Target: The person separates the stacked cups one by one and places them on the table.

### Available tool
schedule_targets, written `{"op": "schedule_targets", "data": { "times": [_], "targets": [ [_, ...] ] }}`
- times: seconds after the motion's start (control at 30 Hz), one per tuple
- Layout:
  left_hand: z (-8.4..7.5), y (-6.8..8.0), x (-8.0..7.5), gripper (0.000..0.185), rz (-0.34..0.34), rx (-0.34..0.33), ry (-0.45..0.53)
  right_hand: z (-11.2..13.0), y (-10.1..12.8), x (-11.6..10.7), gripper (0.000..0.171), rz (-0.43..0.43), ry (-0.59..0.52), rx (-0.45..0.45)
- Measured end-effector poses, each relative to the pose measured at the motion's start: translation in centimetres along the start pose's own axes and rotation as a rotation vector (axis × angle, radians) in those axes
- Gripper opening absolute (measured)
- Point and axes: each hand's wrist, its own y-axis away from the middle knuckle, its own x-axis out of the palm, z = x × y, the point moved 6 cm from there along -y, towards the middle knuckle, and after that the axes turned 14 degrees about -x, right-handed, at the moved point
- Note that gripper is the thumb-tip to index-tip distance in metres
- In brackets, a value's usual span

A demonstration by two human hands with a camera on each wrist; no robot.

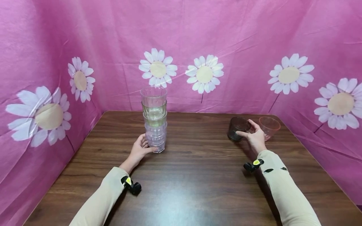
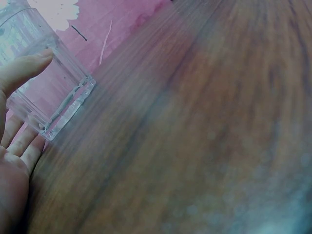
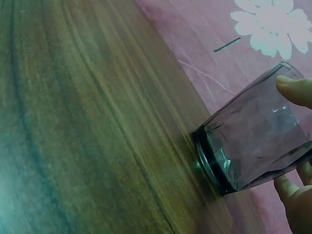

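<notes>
Both hands are at cups on the wooden table (image 1: 198, 175). Left hand (image 1: 139, 150) curls its thumb and fingers round the lowest cup of a tall stack of clear cups (image 1: 154, 119), which stands upright just ahead of that hand; the left wrist view shows the thumb on the cup's wall and the fingers behind it. Right hand (image 1: 254, 135) grips a dark smoky cup (image 1: 237, 128), thumb across one side and fingers on the other, with the cup's base on the table. Just right of that hand, touching or almost touching it, stands a pink-tinted cup (image 1: 270, 125). Beyond both hands hangs a pink cloth with white daisies (image 1: 203, 73).
</notes>
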Motion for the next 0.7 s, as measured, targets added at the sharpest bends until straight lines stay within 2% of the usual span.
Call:
{"op": "schedule_targets", "data": {
  "times": [0.27, 0.37, 0.57, 0.7],
  "targets": [
    [0.1, -0.2, 0.2, 0.072, 0.006, -0.002, -0.015, 1.0, -0.1, -0.1, 0.093, 0.004, 0.041, -0.003],
    [0.0, -0.3, 0.2, 0.071, 0.001, 0.001, -0.02, 1.9, -0.5, -0.2, 0.094, 0.006, 0.11, -0.012],
    [-0.1, -0.3, 0.1, 0.071, -0.006, 0.001, -0.035, 4.4, -1.6, 0.1, 0.092, -0.009, 0.238, -0.085],
    [0.0, -0.2, 0.0, 0.072, -0.01, -0.007, -0.042, 5.8, -2.0, 1.0, 0.091, -0.001, 0.201, -0.114]
  ]
}}
